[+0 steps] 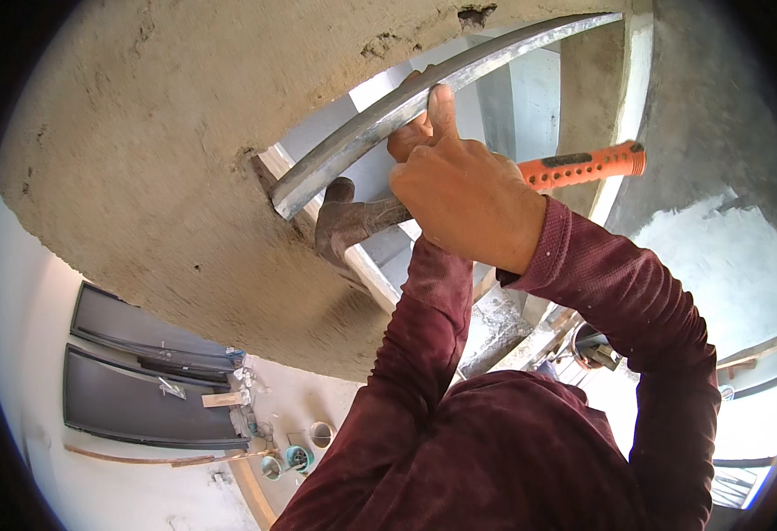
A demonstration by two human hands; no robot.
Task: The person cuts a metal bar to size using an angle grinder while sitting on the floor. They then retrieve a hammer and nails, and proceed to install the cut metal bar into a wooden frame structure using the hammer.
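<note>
A long grey bar [362, 142], its edges worn pale, spans an opening in a rough plastered wall. My left hand [409, 139] is mostly hidden behind my right; its visible fingers curl around the bar. My right hand [468, 196] is wrapped round a hammer, with one digit raised against the bar's face. The hammer's orange perforated handle [588, 166] sticks out to the right of that hand. On the other side, the dark, dusty hammer head [342, 223] hangs just below the bar's left end, near a wooden strip [371, 276] edging the opening.
The rough plastered wall [176, 168] fills the upper left. A grey wall with a white patch [716, 257] stands at right. Lower left, dark framed panels [150, 398], buckets [298, 457] and a long timber [251, 491] lie around the floor.
</note>
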